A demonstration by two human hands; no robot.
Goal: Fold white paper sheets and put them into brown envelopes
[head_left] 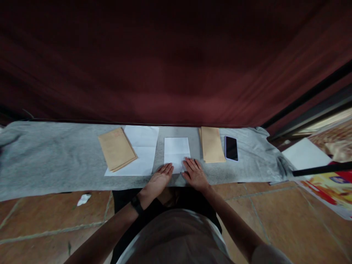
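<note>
A folded sheet of white paper [176, 146] lies flat on the grey cloth in front of me, a crease running across it. My left hand [161, 178] rests with fingers stretched out on its lower left edge. On its lower right part lies my right hand [195, 173], fingers flat and slightly spread. Neither hand grips anything. To the left, a few brown envelopes [117, 149] lie partly on top of larger white sheets [145, 157]. Another small stack of brown envelopes [213, 145] lies to the right of my right hand.
A phone [231, 148] with a dark screen lies right of the envelopes. The grey cloth [68, 157] covers the long narrow surface, backed by a dark red panel [176, 80]. Below are floor tiles with a crumpled white scrap [84, 199]. A colourful printed box [334, 187] stands far right.
</note>
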